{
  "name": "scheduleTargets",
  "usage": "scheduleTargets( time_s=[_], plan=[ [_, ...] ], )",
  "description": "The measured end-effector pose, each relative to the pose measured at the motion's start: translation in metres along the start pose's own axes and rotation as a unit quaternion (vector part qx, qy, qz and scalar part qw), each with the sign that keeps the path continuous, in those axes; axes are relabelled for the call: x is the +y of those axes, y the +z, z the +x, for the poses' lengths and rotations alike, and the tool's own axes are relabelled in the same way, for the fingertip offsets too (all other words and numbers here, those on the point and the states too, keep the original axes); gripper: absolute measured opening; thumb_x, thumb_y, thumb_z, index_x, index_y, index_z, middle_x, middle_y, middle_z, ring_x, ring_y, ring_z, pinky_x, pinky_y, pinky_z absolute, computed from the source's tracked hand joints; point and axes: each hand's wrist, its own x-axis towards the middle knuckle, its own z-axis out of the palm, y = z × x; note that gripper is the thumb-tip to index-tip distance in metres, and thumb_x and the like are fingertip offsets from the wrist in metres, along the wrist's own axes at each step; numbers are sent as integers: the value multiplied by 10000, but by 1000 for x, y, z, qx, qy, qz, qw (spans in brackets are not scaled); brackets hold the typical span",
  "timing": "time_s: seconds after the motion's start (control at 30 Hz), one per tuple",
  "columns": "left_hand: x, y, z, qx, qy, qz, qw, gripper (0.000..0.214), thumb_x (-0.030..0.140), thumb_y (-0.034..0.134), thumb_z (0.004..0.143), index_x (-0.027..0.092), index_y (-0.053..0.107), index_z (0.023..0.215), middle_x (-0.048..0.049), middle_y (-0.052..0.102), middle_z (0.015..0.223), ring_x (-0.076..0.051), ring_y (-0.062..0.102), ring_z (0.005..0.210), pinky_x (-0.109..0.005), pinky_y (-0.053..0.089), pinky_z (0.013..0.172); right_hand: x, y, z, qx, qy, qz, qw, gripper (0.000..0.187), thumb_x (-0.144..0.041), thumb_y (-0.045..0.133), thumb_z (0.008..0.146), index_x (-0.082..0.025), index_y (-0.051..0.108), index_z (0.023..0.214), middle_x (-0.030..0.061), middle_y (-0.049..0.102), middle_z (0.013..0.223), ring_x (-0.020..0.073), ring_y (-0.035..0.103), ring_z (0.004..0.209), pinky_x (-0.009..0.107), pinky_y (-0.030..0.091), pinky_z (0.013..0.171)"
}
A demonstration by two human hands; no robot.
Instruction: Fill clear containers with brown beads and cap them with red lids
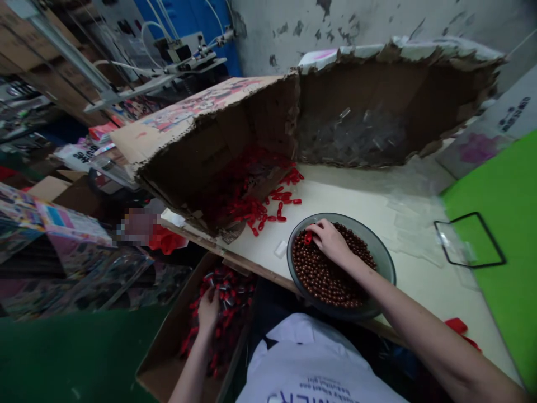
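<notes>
A small red plastic piece (309, 237) is pinched in the right hand (329, 239), its fingers closed on it over the left part of a round grey bowl (388, 263) filled with glossy brown beads (319, 280). No clear part can be made out on the piece, which seems not yet finished.

Just left of the bowl, one clear plastic piece (280, 249) lies on the white surface (339, 193). Behind, loose red pieces (280, 211) spill from a cut-open brown cardboard carton (210, 148); a torn-edged second carton (444, 95) beside it holds a heap of clear pieces (364, 134). With beads plentiful too, much work appears left.

Below the surface edge, the left hand (210, 305) is at a deep brown cardboard box (159, 361) holding many red-and-clear pieces (229, 300), which look already put together. Its fingers are partly bent; whether they grip anything cannot be told.

At far right, a thin black rectangular frame (490, 239) stands out near a bright green panel (503, 196).
</notes>
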Motion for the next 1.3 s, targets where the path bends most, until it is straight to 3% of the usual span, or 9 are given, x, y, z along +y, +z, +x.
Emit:
scheduleTargets(
  time_s=[0.17, 0.3, 0.47, 0.6, 0.73, 0.9, 1.0, 1.17, 1.3],
  plan=[
    [77, 32, -19, -9, 167, -52, 985, 341, 338, 393, 904, 167, 582, 1132, -112, 631, 1160, -214, 593, 1081, -335, 443, 964, 0, -13, -21, -36, -9, 33, 999, 378, -174, 454, 889, -236, 608, 1228, 102, 558, 1129, 226, 583, 974, 378, 480, 885],
    [149, 73, -20, -55, 266, -45, 961, 310, 328, 557, 832, 176, 606, 1098, -102, 613, 1064, -219, 593, 987, -344, 458, 907, -4, -37, -45, 15, 58, 72, 996, 380, -217, 449, 899, -255, 586, 1251, 87, 593, 1143, 230, 597, 998, 400, 463, 923],
    [185, 107, -11, -72, 293, -22, 953, 270, 229, 666, 732, 156, 614, 986, -99, 577, 988, -244, 564, 982, -372, 441, 893, 1, -72, -89, 70, 177, 124, 974, 283, -309, 518, 882, -262, 649, 1128, 62, 659, 1111, 234, 616, 976, 404, 480, 868],
    [190, 90, -12, -33, 272, -39, 961, 285, 269, 578, 827, 123, 554, 1070, -104, 562, 962, -220, 564, 912, -363, 456, 853, -11, -76, -105, 93, 245, 246, 933, 265, -365, 567, 858, -256, 673, 1075, 61, 676, 1113, 245, 613, 1003, 432, 461, 900],
    [208, 58, -51, 21, 311, -113, 943, 378, 357, 533, 878, 138, 491, 1182, -106, 561, 1017, -198, 558, 905, -334, 465, 834, -48, -52, -91, 41, 288, 460, 839, 316, -394, 651, 800, -240, 666, 1076, 58, 698, 994, 229, 644, 901, 410, 503, 836],
    [230, 56, -119, -76, 452, -134, 879, 324, 249, 554, 866, 210, 511, 1185, -85, 611, 1092, -209, 550, 1029, -362, 427, 920, -80, -30, -74, 52, 262, 567, 779, 253, -355, 685, 781, -268, 647, 1016, 32, 694, 1015, 204, 641, 968, 354, 503, 883],
    [240, 63, -131, -129, 479, -83, 864, 430, 249, 541, 867, 218, 441, 1284, -91, 588, 1188, -220, 530, 1094, -387, 398, 960, -64, -36, -79, 79, 254, 524, 809, 223, -383, 653, 803, -242, 643, 976, 36, 696, 996, 209, 644, 944, 373, 498, 888],
    [266, 77, -112, -230, 600, 101, 760, 332, 225, 448, 895, 231, 526, 1218, -80, 592, 1185, -244, 513, 1111, -402, 388, 934, 0, -62, -88, 56, 150, 117, 980, 204, -303, 571, 863, -218, 644, 1033, 77, 669, 1007, 235, 614, 908, 397, 474, 857],
    [287, 93, -89, -241, 621, 176, 725, 300, 150, 419, 865, 185, 598, 1102, -109, 608, 1158, -262, 516, 1106, -424, 372, 935, 27, -63, -79, -54, 55, -107, 991, 218, -148, 456, 887, -179, 672, 906, 141, 636, 928, 279, 558, 902, 404, 458, 790]
  ],
)
